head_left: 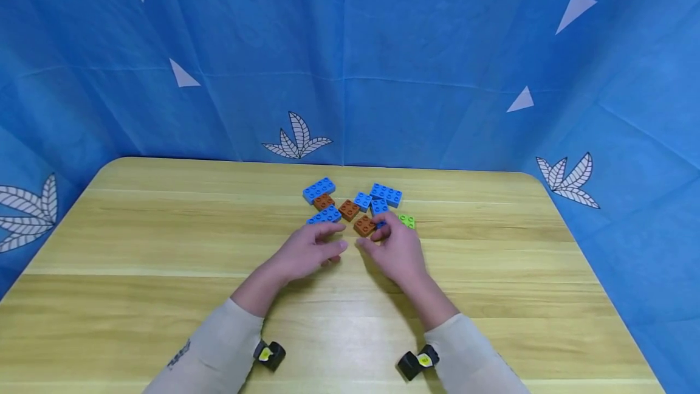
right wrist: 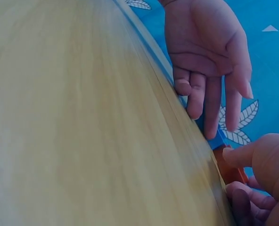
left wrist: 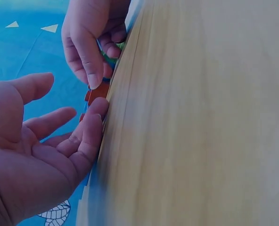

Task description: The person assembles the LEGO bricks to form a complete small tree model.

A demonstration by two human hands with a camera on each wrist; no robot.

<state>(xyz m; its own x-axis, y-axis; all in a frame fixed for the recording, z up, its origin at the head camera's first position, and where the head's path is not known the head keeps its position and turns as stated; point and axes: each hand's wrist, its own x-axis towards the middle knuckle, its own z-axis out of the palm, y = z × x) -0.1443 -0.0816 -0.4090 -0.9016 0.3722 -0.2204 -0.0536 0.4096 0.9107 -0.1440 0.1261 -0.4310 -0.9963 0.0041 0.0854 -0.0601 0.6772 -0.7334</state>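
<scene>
Near the middle of the table, my left hand (head_left: 308, 252) has its fingers spread and holds nothing. It is just in front of a blue building brick (head_left: 326, 214). My right hand (head_left: 398, 251) has loosely bent fingers around the near right side of a brown building brick (head_left: 363, 225). In the right wrist view, its thumb overlaps the brown brick (right wrist: 230, 170); firm contact is hard to tell. Two more brown bricks, one at the centre (head_left: 349, 210) and one at the left (head_left: 324, 201), lie behind the hands. A green brick (head_left: 407, 221) is partly hidden beside the right hand.
More blue bricks lie at the back left (head_left: 319, 190), at the back right (head_left: 386, 194) and by the centre (head_left: 363, 200). Another blue brick (head_left: 379, 206) is partly covered by the right hand. The wooden table (head_left: 164, 230) ends at a blue curtain (head_left: 415, 47).
</scene>
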